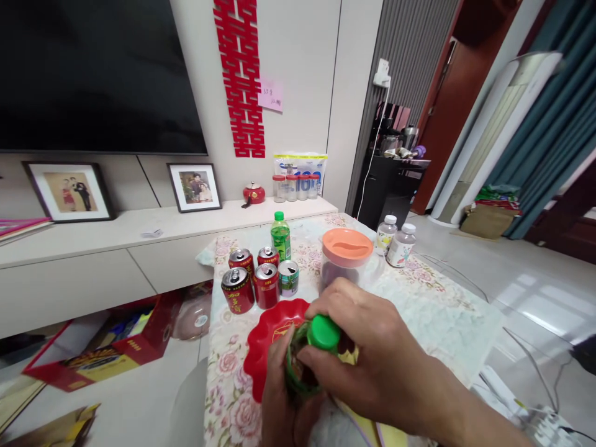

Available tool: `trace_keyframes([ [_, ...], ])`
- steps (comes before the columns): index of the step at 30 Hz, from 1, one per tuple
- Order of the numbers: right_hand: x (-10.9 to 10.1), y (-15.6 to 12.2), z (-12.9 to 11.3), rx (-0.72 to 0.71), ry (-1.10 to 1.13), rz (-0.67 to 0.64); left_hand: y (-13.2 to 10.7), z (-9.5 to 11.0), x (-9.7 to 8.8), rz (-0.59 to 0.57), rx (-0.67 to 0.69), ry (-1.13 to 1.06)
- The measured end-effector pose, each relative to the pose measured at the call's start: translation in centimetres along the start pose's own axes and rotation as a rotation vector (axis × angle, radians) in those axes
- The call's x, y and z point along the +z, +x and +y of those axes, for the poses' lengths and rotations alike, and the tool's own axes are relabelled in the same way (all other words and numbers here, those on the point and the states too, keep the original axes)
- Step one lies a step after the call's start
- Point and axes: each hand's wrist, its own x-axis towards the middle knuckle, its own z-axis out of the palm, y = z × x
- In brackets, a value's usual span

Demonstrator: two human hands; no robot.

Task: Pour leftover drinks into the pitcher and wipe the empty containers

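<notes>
Low in the head view, over the near part of the table, I hold a bottle with a greenish, partly see-through body. Its round green cap points up and toward me. My left hand is wrapped around the body from the left and below. My right hand is closed at the top, its thumb and fingers around the cap and neck. Whether the cap is loose from the neck I cannot tell. The hands hide most of the label. Just behind them lies a red scalloped plate, partly covered by my left hand.
Several drink cans stand behind the plate, beside a green-capped drink bottle. A clear tub with an orange lid is to their right. Two white-capped bottles stand at the right of the flowered tablecloth. Yellow items lie under my right wrist.
</notes>
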Motion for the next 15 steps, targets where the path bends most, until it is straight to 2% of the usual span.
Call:
trace_keyframes([
  [1, -0.7, -0.2, 0.1, -0.005, -0.017, 0.036, 0.2, 0.5, 0.2, -0.044, 0.068, 0.077],
  [3, -2.8, -0.8, 0.3, 0.019, -0.069, 0.08, 0.5, 1.3, 0.5, 0.016, 0.199, 0.225],
  [6, -7.4, -1.8, 1.2, 0.098, -0.219, 0.131, 0.9, 2.3, 0.8, 0.098, 0.289, 0.364],
  [9, -11.8, -2.7, 3.0, 0.171, -0.339, 0.155, 0.5, 3.0, 1.8, -0.031, 0.346, 0.411],
  [11, -13.7, -2.8, 4.9, 0.282, -0.375, 0.158, -0.3, 3.2, 3.7, -0.166, 0.409, 0.389],
  [14, -14.9, -2.4, 8.4, 0.447, -0.502, 0.163, -2.1, 2.8, 8.2, -0.218, 0.395, 0.256],
  [15, -15.0, -2.2, 9.7, 0.493, -0.539, 0.148, -2.6, 2.5, 9.9, -0.194, 0.407, 0.214],
])
